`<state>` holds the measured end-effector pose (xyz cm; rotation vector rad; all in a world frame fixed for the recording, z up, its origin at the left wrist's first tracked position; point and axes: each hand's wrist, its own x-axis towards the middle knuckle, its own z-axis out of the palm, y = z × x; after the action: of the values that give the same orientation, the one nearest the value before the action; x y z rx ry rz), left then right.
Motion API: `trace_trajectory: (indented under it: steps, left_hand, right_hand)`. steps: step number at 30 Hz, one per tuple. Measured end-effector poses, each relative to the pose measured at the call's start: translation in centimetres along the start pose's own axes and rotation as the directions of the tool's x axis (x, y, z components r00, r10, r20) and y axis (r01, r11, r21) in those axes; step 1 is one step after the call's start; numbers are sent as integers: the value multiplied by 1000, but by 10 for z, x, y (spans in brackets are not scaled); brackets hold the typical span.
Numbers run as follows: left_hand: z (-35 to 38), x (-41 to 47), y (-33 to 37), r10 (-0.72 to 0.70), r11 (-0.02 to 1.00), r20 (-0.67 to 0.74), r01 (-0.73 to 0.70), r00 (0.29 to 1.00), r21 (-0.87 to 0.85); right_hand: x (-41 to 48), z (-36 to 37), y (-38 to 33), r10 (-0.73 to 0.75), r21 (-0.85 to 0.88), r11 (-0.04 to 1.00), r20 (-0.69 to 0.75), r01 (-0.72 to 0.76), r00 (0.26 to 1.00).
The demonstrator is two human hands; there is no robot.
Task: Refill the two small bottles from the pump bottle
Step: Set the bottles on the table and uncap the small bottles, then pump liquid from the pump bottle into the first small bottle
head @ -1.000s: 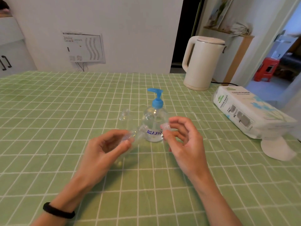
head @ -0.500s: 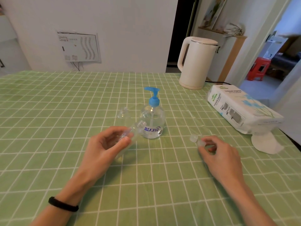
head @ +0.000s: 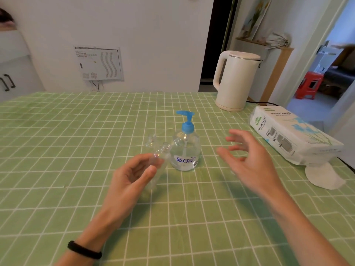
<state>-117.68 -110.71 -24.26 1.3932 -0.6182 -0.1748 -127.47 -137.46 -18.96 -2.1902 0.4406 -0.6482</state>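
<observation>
A clear pump bottle [head: 184, 150] with a blue pump head stands upright near the middle of the green checked table. My left hand [head: 132, 173] grips a small clear bottle [head: 162, 156], tilted with its uncapped neck pointing up toward the pump bottle. A second small clear bottle [head: 151, 141] stands on the table just left of the pump bottle, behind the held one. My right hand [head: 247, 158] hovers to the right of the pump bottle with fingers spread and nothing in it. The cap I set down is hidden behind that hand.
A cream electric kettle [head: 235, 81] stands at the back right with its cord trailing. A pack of tissue paper [head: 292, 135] lies along the right edge, with a white tissue [head: 324, 175] sticking out of it. The green checked tablecloth [head: 57, 150] covers the table.
My right hand carried the small cap away from the bottle, put it down on the table to the right, then lifted off with fingers spread. My left hand kept holding the small bottle.
</observation>
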Motion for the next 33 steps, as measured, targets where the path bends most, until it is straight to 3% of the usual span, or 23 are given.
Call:
trace_trajectory:
  steps: [3,6,16,33]
  left_hand:
    - [-1,0,2,-8,1000,-18,8,1000,-7]
    - [-3,0,3,-9,1000,-31,9,999,-22]
    - [-3,3,4,-23,998,-18,22,1000,-55]
    - [-6,3,0,64,994,-34,-61,997,85]
  right_hand:
    - [18,32,-21,-28,28,999,206,23,978]
    - [27,63,-24,-16,31,1000,309,7,951]
    - [22,79,-10,-56,47,998,204,47,977]
    - [-21,46,1,-128,133,986,236,99,963]
